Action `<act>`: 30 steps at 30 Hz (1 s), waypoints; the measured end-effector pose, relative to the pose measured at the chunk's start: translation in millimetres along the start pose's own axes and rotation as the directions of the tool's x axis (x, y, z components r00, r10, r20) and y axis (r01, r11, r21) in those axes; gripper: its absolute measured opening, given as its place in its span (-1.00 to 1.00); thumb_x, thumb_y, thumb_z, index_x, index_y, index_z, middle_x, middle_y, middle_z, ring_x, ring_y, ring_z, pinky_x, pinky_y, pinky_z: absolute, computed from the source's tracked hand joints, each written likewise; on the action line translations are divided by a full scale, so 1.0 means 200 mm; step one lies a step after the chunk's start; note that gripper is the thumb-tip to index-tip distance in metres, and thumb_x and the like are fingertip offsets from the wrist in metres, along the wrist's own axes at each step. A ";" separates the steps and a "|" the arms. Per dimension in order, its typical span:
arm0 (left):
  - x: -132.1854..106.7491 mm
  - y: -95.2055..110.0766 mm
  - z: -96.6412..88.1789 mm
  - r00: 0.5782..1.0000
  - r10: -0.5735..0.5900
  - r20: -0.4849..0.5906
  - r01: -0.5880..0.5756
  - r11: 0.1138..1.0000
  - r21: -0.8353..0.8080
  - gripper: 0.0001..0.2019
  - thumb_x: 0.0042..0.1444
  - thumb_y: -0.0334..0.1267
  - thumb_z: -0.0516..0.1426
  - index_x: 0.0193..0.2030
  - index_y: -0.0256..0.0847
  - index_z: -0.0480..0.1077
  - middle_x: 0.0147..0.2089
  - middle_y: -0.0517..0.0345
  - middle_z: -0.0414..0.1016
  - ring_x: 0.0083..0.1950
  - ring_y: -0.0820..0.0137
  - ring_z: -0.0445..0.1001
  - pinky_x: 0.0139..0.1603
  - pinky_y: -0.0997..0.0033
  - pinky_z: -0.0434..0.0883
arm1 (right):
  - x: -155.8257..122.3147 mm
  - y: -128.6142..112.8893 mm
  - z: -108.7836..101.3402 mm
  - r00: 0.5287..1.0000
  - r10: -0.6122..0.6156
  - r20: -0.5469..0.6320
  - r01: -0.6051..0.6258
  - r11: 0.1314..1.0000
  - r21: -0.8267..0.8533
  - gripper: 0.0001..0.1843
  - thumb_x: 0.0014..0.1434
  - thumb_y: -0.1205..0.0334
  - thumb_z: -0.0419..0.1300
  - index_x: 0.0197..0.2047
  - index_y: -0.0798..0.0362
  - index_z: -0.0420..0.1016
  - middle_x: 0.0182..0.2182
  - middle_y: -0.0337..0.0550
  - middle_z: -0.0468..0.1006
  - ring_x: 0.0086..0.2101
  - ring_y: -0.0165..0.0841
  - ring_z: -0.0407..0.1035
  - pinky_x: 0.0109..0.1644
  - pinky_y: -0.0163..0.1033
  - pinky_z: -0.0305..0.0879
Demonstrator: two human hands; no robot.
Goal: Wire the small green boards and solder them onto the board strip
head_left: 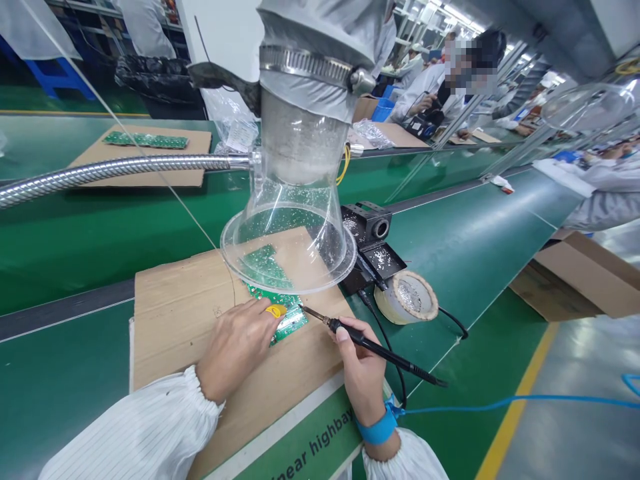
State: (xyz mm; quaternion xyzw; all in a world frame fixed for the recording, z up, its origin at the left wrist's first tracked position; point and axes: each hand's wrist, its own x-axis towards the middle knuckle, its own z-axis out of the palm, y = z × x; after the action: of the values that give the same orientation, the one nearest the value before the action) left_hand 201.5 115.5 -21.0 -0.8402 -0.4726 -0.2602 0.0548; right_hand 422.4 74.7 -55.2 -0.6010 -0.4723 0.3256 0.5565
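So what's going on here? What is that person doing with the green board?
A person is working at a green circuit board lying on a sheet of cardboard. Their right hand holds a soldering iron, its tip right by the board. Their left hand rests on the board, fingers on a yellow piece. A clear plastic hood hangs just above the board, and a blue strap circles the right wrist.

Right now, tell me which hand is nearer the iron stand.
Right: the right hand, gripping the iron, is just below and in front of the iron stand. The left hand is farther left, at the board.
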 end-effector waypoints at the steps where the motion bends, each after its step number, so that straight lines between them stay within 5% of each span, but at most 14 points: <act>1: 0.00 0.00 0.00 1.000 0.000 0.005 0.000 1.000 0.003 -0.56 0.45 -0.25 -0.01 -0.53 -0.17 0.33 -0.47 0.18 0.39 -0.45 0.38 0.35 -0.42 0.30 0.17 | 0.00 0.00 0.00 1.000 -0.004 -0.002 0.004 1.000 -0.003 -0.78 0.26 0.04 0.30 -0.13 -0.02 0.61 -0.22 -0.08 0.64 -0.24 -0.21 0.58 -0.12 -0.10 0.56; 22: 0.03 0.02 0.01 0.998 -0.011 0.064 0.006 0.998 0.067 -0.58 0.40 -0.34 0.05 -0.55 -0.16 0.37 -0.47 0.15 0.40 -0.43 0.33 0.37 -0.39 0.28 0.19 | 0.01 0.00 0.00 1.000 0.010 0.012 -0.009 1.000 -0.020 -0.75 0.27 0.00 0.30 -0.11 -0.01 0.62 -0.18 -0.06 0.64 -0.21 -0.20 0.58 -0.05 -0.04 0.57; 30: 0.04 -0.01 0.00 1.000 0.003 -0.012 -0.002 0.999 0.032 -0.63 0.41 -0.30 0.06 -0.49 -0.16 0.38 -0.46 0.18 0.41 -0.42 0.36 0.41 -0.39 0.28 0.23 | 0.00 -0.01 0.01 0.999 0.050 -0.014 -0.049 0.998 0.024 -0.69 0.29 -0.04 0.29 -0.05 -0.01 0.60 -0.16 -0.04 0.66 -0.23 -0.21 0.58 -0.07 -0.05 0.57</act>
State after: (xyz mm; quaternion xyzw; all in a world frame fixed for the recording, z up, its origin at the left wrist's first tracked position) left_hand 202.5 123.0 -17.5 -0.8383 -0.4752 -0.2576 0.0713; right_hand 420.3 75.2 -53.2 -0.6082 -0.4491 0.3405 0.5589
